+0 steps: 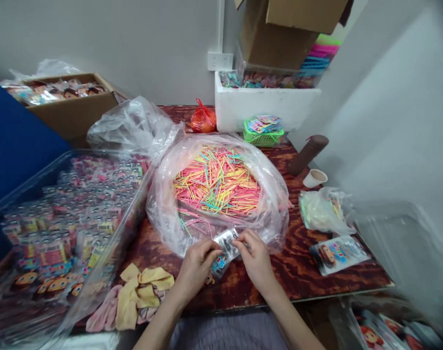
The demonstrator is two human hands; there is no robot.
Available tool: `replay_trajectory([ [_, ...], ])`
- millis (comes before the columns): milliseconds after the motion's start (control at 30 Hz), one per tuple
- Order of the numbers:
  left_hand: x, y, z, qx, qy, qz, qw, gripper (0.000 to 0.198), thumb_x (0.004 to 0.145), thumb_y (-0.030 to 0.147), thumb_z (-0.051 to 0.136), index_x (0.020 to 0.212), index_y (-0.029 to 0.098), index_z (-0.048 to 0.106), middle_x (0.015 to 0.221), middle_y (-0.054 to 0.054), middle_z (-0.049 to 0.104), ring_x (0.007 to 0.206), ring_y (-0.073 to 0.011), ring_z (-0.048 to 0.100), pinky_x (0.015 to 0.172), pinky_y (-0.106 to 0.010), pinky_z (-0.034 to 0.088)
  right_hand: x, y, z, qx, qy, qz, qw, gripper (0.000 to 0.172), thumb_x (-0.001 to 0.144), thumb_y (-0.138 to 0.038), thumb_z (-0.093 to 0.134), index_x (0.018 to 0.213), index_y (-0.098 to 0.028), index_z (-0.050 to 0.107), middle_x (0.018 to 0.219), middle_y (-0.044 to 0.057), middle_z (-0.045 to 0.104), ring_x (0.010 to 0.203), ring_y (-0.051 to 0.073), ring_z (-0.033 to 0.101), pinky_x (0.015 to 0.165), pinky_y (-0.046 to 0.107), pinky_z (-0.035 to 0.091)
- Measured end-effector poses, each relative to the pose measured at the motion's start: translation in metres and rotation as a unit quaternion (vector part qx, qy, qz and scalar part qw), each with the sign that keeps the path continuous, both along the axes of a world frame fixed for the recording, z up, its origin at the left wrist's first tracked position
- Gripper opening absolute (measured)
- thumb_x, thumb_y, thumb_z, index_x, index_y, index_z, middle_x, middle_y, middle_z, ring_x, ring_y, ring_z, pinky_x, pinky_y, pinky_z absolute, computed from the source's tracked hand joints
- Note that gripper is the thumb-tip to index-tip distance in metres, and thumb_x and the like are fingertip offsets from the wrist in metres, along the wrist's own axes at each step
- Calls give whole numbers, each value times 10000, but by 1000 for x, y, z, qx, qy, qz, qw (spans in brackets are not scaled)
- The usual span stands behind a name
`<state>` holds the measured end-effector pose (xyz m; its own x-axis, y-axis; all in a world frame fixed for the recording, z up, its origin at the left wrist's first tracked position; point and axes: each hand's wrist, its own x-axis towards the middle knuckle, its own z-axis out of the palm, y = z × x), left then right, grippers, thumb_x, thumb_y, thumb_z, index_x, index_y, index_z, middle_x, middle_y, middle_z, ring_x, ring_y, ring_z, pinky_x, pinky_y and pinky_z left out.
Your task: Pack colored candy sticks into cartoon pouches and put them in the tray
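The bare left grip (200, 265) pinches the left edge of a flat, clear plastic packet (227, 247), the bare right grip (253, 255) its upper right. Slanting between them, the packet looks glossy, silvery above, blue-printed below. Beyond, on the red-brown wooden desk (298, 277), a translucent plastic bag (274, 194) holds thin pink, yellow, green and blue sticks (221, 180).

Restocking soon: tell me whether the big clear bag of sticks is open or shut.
Open: the bag has its mouth spread wide, baring the coloured sticks inside.

Pouch (226, 242) too sm. to read; L tub (110, 256) cut off.
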<state>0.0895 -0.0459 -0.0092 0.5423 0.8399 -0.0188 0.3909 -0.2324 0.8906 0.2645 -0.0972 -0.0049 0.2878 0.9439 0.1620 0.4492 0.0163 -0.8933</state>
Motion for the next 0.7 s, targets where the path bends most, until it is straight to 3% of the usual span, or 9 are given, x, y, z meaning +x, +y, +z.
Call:
replay_trajectory([
  [200,-8,-5,4,-37,-7,4,999,334,942,387,453,681,190,516,645,25,508,632,-135,486,606,-235,360,-3,0,15,-18,65,60,996,234,886,-250,584,663,-198,535,688,-25,506,687,141,504,643,248,376],
  [267,-8,-7,5,-51,-4,-1,999,338,945,391,440,678,193,498,645,30,493,630,-132,477,597,-232,360,-4,-4,16,-19,53,46,997,279,878,-274,599,625,-198,508,662,-31,476,663,136,481,623,248,364],
  [433,0,-12,10,-66,-21,5,998,133,859,313,575,802,193,574,730,30,584,709,-143,549,660,-229,406,-8,-15,15,-4,7,12,1000,313,878,-313,609,606,-199,503,665,-24,479,677,139,485,621,253,362],
  [533,6,-13,9,-50,-3,16,999,228,885,365,532,741,193,575,658,34,549,639,-142,514,608,-234,381,-6,-16,17,2,28,2,1000,274,866,-298,626,627,-199,535,687,-23,512,701,138,510,648,248,390],
  [700,20,-5,-1,-12,-1,-15,1000,254,898,414,515,842,203,645,752,13,635,721,-167,571,674,-250,415,8,-8,19,5,85,-21,996,207,838,-257,647,657,-192,570,688,-36,535,687,125,521,648,232,398],
])
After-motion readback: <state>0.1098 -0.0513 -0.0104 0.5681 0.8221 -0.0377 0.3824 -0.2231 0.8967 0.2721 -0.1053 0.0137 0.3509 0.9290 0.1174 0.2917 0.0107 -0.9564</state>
